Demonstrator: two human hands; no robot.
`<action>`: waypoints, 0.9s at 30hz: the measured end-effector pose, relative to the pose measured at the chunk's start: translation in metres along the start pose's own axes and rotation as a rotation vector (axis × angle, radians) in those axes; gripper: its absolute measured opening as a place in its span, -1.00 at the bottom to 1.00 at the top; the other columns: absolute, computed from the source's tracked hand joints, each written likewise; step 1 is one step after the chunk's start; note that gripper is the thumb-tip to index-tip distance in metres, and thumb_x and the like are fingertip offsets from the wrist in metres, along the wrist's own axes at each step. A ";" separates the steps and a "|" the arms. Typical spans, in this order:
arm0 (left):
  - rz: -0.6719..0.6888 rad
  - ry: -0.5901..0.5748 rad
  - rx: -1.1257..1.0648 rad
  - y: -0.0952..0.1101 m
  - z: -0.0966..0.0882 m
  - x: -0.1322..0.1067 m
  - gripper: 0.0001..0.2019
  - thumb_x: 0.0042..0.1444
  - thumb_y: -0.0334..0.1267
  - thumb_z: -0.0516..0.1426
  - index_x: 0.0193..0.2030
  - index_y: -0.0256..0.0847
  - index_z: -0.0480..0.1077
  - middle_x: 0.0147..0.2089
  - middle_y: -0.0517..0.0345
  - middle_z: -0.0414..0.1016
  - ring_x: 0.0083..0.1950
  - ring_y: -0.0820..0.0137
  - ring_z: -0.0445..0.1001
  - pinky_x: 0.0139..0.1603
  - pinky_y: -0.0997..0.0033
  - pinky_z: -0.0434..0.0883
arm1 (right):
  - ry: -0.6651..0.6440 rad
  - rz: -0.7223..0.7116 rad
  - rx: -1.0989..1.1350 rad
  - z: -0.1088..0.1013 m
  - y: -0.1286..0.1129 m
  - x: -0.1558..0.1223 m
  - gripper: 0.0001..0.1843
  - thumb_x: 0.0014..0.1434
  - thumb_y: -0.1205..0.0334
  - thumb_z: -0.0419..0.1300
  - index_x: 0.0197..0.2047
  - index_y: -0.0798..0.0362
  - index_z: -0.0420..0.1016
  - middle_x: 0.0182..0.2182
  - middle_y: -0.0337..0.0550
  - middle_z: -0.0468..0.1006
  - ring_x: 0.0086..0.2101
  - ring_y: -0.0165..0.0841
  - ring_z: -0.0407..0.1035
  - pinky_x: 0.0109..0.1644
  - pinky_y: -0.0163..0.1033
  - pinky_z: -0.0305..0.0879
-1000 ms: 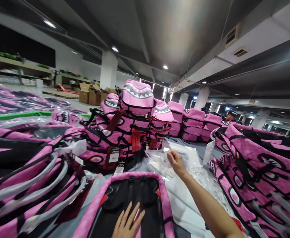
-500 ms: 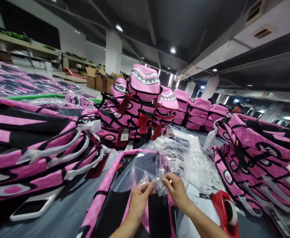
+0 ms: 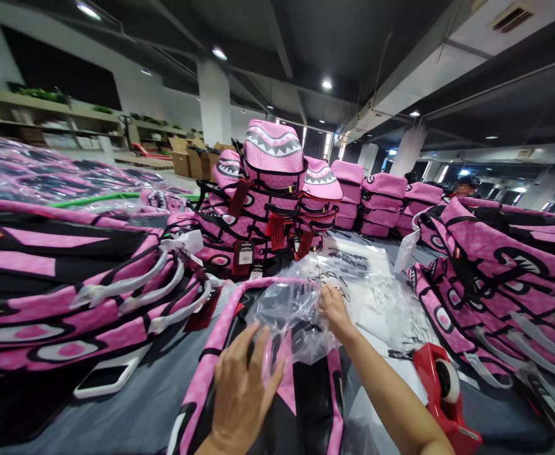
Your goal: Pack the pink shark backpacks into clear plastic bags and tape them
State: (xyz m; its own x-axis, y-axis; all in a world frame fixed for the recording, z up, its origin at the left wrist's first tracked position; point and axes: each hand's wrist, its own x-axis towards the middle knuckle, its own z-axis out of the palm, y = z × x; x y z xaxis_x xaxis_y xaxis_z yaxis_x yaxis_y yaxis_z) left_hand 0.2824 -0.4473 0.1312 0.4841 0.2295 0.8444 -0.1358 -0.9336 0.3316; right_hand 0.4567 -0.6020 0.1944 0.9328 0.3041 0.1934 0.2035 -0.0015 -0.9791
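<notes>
A pink and black backpack (image 3: pixel 308 404) lies flat on the table in front of me. Over its upper part spreads a crumpled clear plastic bag (image 3: pixel 277 306). The bag's right side is pinched in my right hand (image 3: pixel 335 311), whose fingertips are partly hidden. My left hand (image 3: pixel 240 385) is open above the backpack, fingers apart, close to the lower left edge of the bag. To the right of the backpack lie printed clear plastic bags (image 3: pixel 377 278).
A red tape dispenser (image 3: pixel 441 398) stands at the right, beside stacked pink backpacks (image 3: pixel 500 265). More backpacks (image 3: pixel 69 278) are piled at the left, with a white phone (image 3: pixel 109 373) below them. Pink bags (image 3: pixel 275 151) with tags rise at the back. Another person (image 3: pixel 467 183) is far right.
My left hand has opened and come away from the plastic bag, moving left and nearer. My right hand has gone forward, drawing the bag's edge up. The camera view has shifted a little.
</notes>
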 end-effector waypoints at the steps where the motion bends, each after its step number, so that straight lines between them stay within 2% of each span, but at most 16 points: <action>1: 0.117 0.022 0.099 0.005 0.003 0.009 -0.38 0.31 -0.26 0.18 0.47 -0.11 0.14 0.37 -0.23 0.37 0.41 0.04 0.34 0.40 -0.06 0.24 | -0.012 -0.022 -0.018 0.003 -0.004 -0.008 -0.43 0.14 -0.39 0.14 -0.43 -0.08 0.06 -0.60 -0.45 0.04 -0.59 -0.47 -0.04 -0.53 -0.36 -0.04; 2: 0.177 -0.007 0.170 0.008 0.008 0.018 -0.37 0.30 -0.32 0.17 0.47 -0.13 0.13 0.38 -0.25 0.36 0.43 0.02 0.30 0.42 -0.09 0.20 | -0.032 -0.059 -0.056 0.005 -0.008 -0.016 -0.45 0.17 -0.35 0.15 -0.43 -0.07 0.10 -0.59 -0.44 0.08 -0.57 -0.47 -0.01 -0.51 -0.34 -0.02; 4: 0.168 -0.190 0.234 0.003 0.023 0.034 -0.44 0.28 -0.35 0.14 0.42 -0.24 0.25 0.30 -0.27 0.45 0.38 -0.01 0.35 0.42 -0.14 0.18 | -0.096 -0.181 -0.214 0.006 -0.014 -0.035 -0.54 0.20 -0.23 0.23 -0.39 -0.04 0.21 -0.56 -0.41 0.16 -0.54 -0.45 0.06 -0.46 -0.32 0.03; 6: 0.099 -0.364 0.230 -0.015 0.037 0.043 -0.61 0.27 -0.36 0.08 0.20 -0.29 0.48 0.05 -0.18 0.61 0.15 0.03 0.51 0.33 -0.12 0.27 | -0.148 -0.355 -0.496 -0.001 -0.015 -0.054 -0.65 0.16 -0.06 0.34 -0.27 -0.04 0.32 -0.51 -0.39 0.27 -0.51 -0.42 0.14 -0.42 -0.30 0.06; 7: 0.080 -0.412 0.217 -0.026 0.041 0.044 -0.65 0.27 -0.38 0.05 0.10 -0.28 0.54 -0.07 -0.12 0.64 0.03 0.07 0.55 0.26 -0.07 0.33 | -0.135 -0.442 -0.668 -0.009 -0.011 -0.063 -0.72 0.15 0.07 0.37 -0.22 -0.04 0.35 -0.48 -0.35 0.33 -0.49 -0.39 0.19 -0.41 -0.28 0.07; 8: 0.064 -0.423 0.205 -0.038 0.043 0.044 -0.65 0.28 -0.41 0.00 0.04 -0.27 0.57 -0.15 -0.09 0.64 -0.05 0.10 0.56 0.18 -0.02 0.38 | -0.088 -0.511 -0.839 -0.019 -0.005 -0.072 -0.77 0.15 0.21 0.36 -0.18 -0.05 0.39 -0.45 -0.31 0.40 -0.47 -0.36 0.24 -0.40 -0.26 0.09; 10: 0.014 -0.343 0.205 -0.058 0.040 0.041 -0.61 0.32 -0.41 -0.06 0.03 -0.27 0.58 -0.18 -0.10 0.62 -0.10 0.11 0.55 0.02 0.07 0.42 | 0.077 -0.584 -1.139 -0.044 0.012 -0.087 -0.78 0.16 0.45 0.23 -0.18 -0.06 0.44 -0.38 -0.20 0.49 -0.40 -0.29 0.34 -0.36 -0.23 0.13; 13: -0.056 -0.241 0.207 -0.074 0.031 0.037 -0.58 0.34 -0.36 -0.09 0.07 -0.28 0.58 -0.14 -0.16 0.61 -0.08 0.09 0.55 -0.04 0.12 0.39 | 0.343 -0.478 -1.308 -0.086 0.042 -0.105 -0.72 0.16 0.54 0.09 -0.23 -0.05 0.47 -0.34 -0.10 0.53 -0.32 -0.21 0.42 -0.28 -0.19 0.24; 15: -0.149 -0.295 0.116 -0.076 0.029 0.037 -0.56 0.32 -0.34 -0.10 0.08 -0.25 0.58 -0.09 -0.17 0.63 -0.04 0.08 0.56 -0.01 0.13 0.39 | 0.426 -0.326 -1.182 -0.108 0.058 -0.114 -0.84 0.19 0.42 0.12 -0.26 -0.04 0.45 -0.32 -0.09 0.53 -0.31 -0.19 0.46 -0.25 -0.17 0.32; 17: -0.374 -0.391 -0.057 -0.075 0.031 0.041 -0.58 0.28 -0.26 -0.06 0.04 -0.18 0.60 -0.10 -0.11 0.67 -0.08 0.09 0.60 -0.03 0.17 0.41 | 0.428 -0.171 -0.933 -0.126 0.070 -0.123 -0.97 0.19 0.22 0.17 -0.30 -0.05 0.42 -0.34 -0.09 0.54 -0.33 -0.18 0.49 -0.22 -0.13 0.41; 19: -0.597 -0.450 -0.177 -0.077 0.035 0.044 -0.62 0.23 -0.15 0.00 -0.06 -0.14 0.63 -0.31 0.01 0.67 -0.25 0.11 0.61 -0.13 0.22 0.45 | 0.481 -0.077 -0.754 -0.142 0.079 -0.135 -0.85 0.14 0.06 0.18 -0.32 -0.06 0.43 -0.33 -0.04 0.56 -0.30 -0.10 0.52 -0.17 -0.04 0.47; 21: -0.732 -0.472 -0.239 -0.081 0.037 0.046 -0.65 0.16 -0.07 0.08 -0.13 -0.13 0.64 -0.51 0.11 0.60 -0.36 0.12 0.59 -0.25 0.26 0.47 | 0.635 -0.053 -0.727 -0.160 0.084 -0.149 -0.76 0.11 -0.05 0.15 -0.30 -0.09 0.47 -0.27 0.04 0.58 -0.22 0.00 0.53 -0.09 0.09 0.46; 22: -0.800 -0.465 -0.308 -0.083 0.038 0.046 -0.67 0.11 -0.06 0.14 -0.14 -0.14 0.64 -0.53 0.13 0.59 -0.36 0.13 0.60 -0.28 0.29 0.47 | 0.716 -0.046 -0.727 -0.169 0.085 -0.156 -0.73 0.08 -0.10 0.15 -0.30 -0.10 0.48 -0.25 0.06 0.58 -0.21 0.03 0.52 -0.07 0.13 0.45; 24: -1.037 -0.416 -0.588 -0.086 0.040 0.046 -0.72 -0.06 -0.17 0.28 -0.18 -0.16 0.62 -0.42 0.14 0.65 -0.31 0.19 0.62 -0.30 0.38 0.48 | 0.780 0.026 -0.588 -0.184 0.083 -0.164 -0.67 -0.01 -0.16 0.23 -0.31 -0.11 0.45 -0.32 0.02 0.57 -0.29 0.02 0.51 -0.12 0.15 0.46; 26: -1.271 -0.362 -0.876 -0.087 0.048 0.049 -0.77 -0.18 -0.37 0.32 -0.28 -0.21 0.56 -0.38 0.12 0.66 -0.36 0.29 0.61 -0.34 0.44 0.49 | 0.709 0.152 -0.276 -0.190 0.075 -0.158 -0.56 -0.14 -0.18 0.36 -0.30 -0.11 0.40 -0.44 -0.09 0.53 -0.42 -0.05 0.49 -0.27 0.07 0.48; 27: -1.335 -0.346 -0.958 -0.087 0.054 0.053 -0.81 -0.18 -0.43 0.30 -0.34 -0.23 0.52 -0.41 0.10 0.64 -0.42 0.32 0.59 -0.37 0.45 0.49 | 0.641 0.194 -0.124 -0.189 0.070 -0.149 -0.50 -0.19 -0.19 0.41 -0.29 -0.11 0.37 -0.48 -0.14 0.52 -0.46 -0.10 0.49 -0.32 0.02 0.48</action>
State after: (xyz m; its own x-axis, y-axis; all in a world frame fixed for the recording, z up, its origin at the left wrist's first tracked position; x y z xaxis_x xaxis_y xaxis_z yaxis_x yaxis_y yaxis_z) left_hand 0.3660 -0.3689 0.1244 0.8235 0.4791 -0.3038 0.1211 0.3748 0.9192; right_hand 0.3881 -0.8279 0.1092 0.9399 -0.3375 0.0521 0.0121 -0.1196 -0.9927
